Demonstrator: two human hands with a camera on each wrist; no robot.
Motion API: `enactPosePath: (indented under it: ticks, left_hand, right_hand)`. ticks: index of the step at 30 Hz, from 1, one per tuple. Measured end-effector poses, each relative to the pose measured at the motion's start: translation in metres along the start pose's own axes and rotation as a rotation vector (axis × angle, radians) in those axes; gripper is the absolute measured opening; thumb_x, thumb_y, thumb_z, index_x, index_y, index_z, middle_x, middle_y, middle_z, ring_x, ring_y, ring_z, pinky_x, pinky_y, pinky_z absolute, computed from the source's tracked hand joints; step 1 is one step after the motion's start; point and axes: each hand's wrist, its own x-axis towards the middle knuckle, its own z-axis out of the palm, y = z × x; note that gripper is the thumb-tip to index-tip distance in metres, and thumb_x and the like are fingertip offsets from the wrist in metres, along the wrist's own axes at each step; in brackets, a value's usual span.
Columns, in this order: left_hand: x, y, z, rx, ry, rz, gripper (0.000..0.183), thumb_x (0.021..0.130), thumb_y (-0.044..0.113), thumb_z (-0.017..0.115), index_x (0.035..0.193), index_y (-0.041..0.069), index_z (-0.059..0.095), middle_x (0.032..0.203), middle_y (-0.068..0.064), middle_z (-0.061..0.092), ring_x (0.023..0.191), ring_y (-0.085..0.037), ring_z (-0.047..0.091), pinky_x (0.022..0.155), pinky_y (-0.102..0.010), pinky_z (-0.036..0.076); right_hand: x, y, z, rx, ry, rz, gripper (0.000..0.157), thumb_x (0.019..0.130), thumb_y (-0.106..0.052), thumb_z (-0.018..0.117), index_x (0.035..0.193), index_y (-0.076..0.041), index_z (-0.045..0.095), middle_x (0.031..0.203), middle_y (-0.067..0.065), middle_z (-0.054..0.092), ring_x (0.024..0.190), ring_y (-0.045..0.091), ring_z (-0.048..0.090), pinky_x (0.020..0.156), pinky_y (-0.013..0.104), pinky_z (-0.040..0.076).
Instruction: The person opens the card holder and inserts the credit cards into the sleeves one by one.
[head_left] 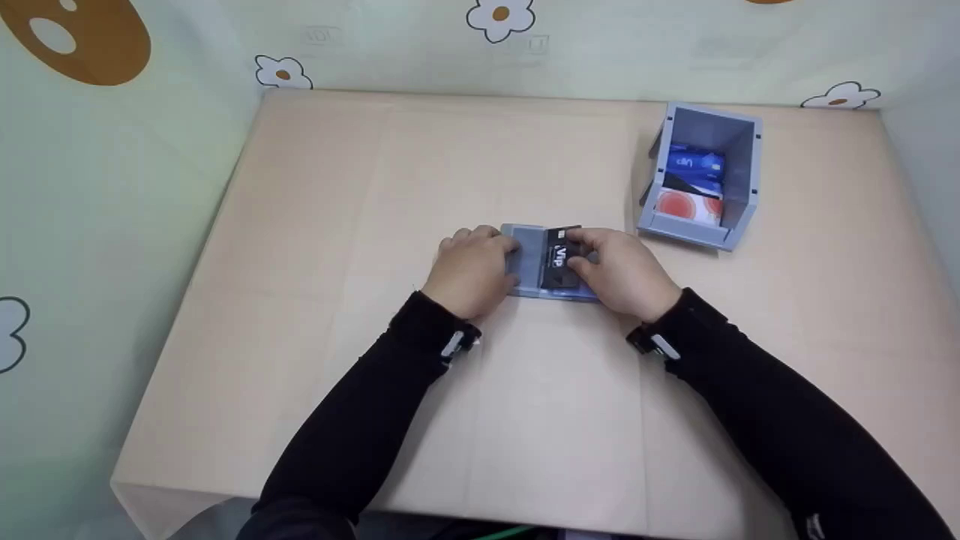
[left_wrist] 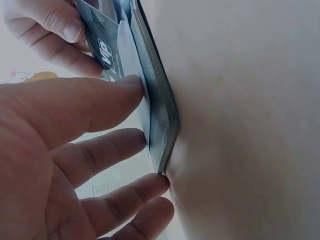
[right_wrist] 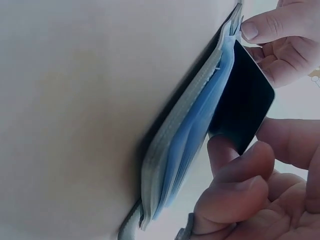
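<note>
A grey card holder (head_left: 528,259) lies opened out on the table, with clear bluish sleeves (right_wrist: 187,150) fanned inside it. My left hand (head_left: 471,271) holds its left side; in the left wrist view the thumb (left_wrist: 112,100) presses on a sleeve while the other fingers touch the edge. My right hand (head_left: 631,274) pinches a black card (head_left: 556,271) printed "VIP" between thumb and fingers, over the middle of the holder. In the right wrist view the card's dark back (right_wrist: 242,95) stands tilted against the sleeves. Whether its lower edge sits inside a sleeve, I cannot tell.
To the back right stands a grey plastic bin (head_left: 739,180) holding blue cards (head_left: 694,163) and a white card with red circles (head_left: 686,206). A beige cloth (head_left: 360,187) covers the table, which meets patterned walls at the back and left.
</note>
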Motion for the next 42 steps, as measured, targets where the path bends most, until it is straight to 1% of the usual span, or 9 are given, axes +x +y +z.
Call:
enactPosePath:
  ticks: [10, 14, 18, 21, 27, 33, 35, 38, 42]
  left_hand:
    - [-0.001, 0.001, -0.001, 0.001, 0.001, 0.006, 0.048, 0.096, 0.035, 0.076, 0.141, 0.019, 0.067, 0.144, -0.009, 0.064, 0.127, -0.032, 0.058, 0.110, -0.049, 0.043]
    - [-0.001, 0.001, -0.001, 0.006, 0.003, 0.006, 0.048, 0.096, 0.035, 0.076, 0.141, 0.019, 0.067, 0.144, -0.009, 0.063, 0.126, -0.032, 0.058, 0.110, -0.049, 0.043]
    - [0.000, 0.001, -0.001, 0.009, 0.008, 0.011, 0.048, 0.096, 0.035, 0.076, 0.141, 0.019, 0.068, 0.144, -0.009, 0.064, 0.125, -0.032, 0.059, 0.108, -0.049, 0.044]
    - [0.000, 0.001, -0.001, 0.012, 0.014, 0.015, 0.048, 0.096, 0.036, 0.077, 0.140, 0.018, 0.068, 0.143, -0.009, 0.064, 0.123, -0.032, 0.059, 0.107, -0.049, 0.044]
    - [-0.001, 0.000, -0.001, 0.024, 0.024, 0.016, 0.048, 0.096, 0.037, 0.076, 0.140, 0.018, 0.068, 0.143, -0.009, 0.065, 0.122, -0.031, 0.060, 0.105, -0.048, 0.045]
    - [-0.001, 0.000, 0.000, 0.031, 0.026, 0.016, 0.047, 0.097, 0.037, 0.074, 0.140, 0.018, 0.068, 0.143, -0.008, 0.065, 0.120, -0.031, 0.060, 0.104, -0.047, 0.044]
    - [-0.001, -0.001, 0.001, 0.034, 0.028, 0.018, 0.047, 0.097, 0.037, 0.074, 0.139, 0.018, 0.068, 0.142, -0.008, 0.065, 0.120, -0.031, 0.060, 0.103, -0.047, 0.044]
    - [-0.001, -0.001, 0.001, 0.039, 0.030, 0.020, 0.046, 0.097, 0.037, 0.074, 0.139, 0.018, 0.068, 0.141, -0.009, 0.066, 0.120, -0.031, 0.060, 0.103, -0.048, 0.045]
    - [0.000, -0.001, 0.001, 0.041, 0.026, 0.021, 0.047, 0.097, 0.038, 0.074, 0.140, 0.018, 0.068, 0.141, -0.009, 0.065, 0.120, -0.031, 0.060, 0.104, -0.048, 0.045]
  right_hand:
    - [0.001, -0.002, 0.003, -0.052, -0.005, -0.010, 0.044, 0.103, -0.011, 0.064, 0.146, 0.000, 0.060, 0.140, 0.019, 0.067, 0.126, 0.031, 0.063, 0.116, 0.052, 0.045]
    - [0.001, -0.005, 0.005, -0.078, 0.003, -0.027, 0.045, 0.102, -0.010, 0.064, 0.145, 0.000, 0.060, 0.140, 0.023, 0.066, 0.128, 0.034, 0.062, 0.116, 0.053, 0.045]
    - [0.001, -0.009, 0.007, -0.109, 0.016, -0.037, 0.044, 0.102, -0.012, 0.065, 0.144, 0.000, 0.061, 0.134, 0.025, 0.066, 0.123, 0.036, 0.063, 0.112, 0.052, 0.047]
    - [0.001, -0.011, 0.009, -0.124, 0.017, -0.032, 0.044, 0.101, -0.013, 0.065, 0.143, -0.001, 0.063, 0.128, 0.022, 0.067, 0.114, 0.034, 0.064, 0.107, 0.050, 0.050]
    - [0.004, -0.015, 0.011, -0.169, 0.011, -0.046, 0.042, 0.102, -0.015, 0.065, 0.142, -0.003, 0.064, 0.125, 0.021, 0.069, 0.110, 0.033, 0.063, 0.103, 0.049, 0.052]
    - [0.005, -0.017, 0.015, -0.220, 0.020, -0.067, 0.039, 0.101, -0.015, 0.064, 0.139, -0.004, 0.067, 0.118, 0.019, 0.070, 0.103, 0.034, 0.063, 0.094, 0.048, 0.052]
    - [0.005, -0.019, 0.016, -0.233, 0.028, -0.070, 0.039, 0.101, -0.015, 0.064, 0.137, -0.005, 0.068, 0.117, 0.019, 0.071, 0.102, 0.035, 0.063, 0.093, 0.050, 0.052]
    - [0.005, -0.021, 0.018, -0.266, 0.048, -0.067, 0.044, 0.100, -0.019, 0.066, 0.140, -0.002, 0.064, 0.119, 0.022, 0.071, 0.105, 0.038, 0.066, 0.099, 0.053, 0.052]
    - [0.004, -0.024, 0.019, -0.306, 0.081, -0.051, 0.046, 0.099, -0.024, 0.071, 0.134, 0.004, 0.062, 0.113, 0.026, 0.071, 0.105, 0.041, 0.068, 0.098, 0.056, 0.052]
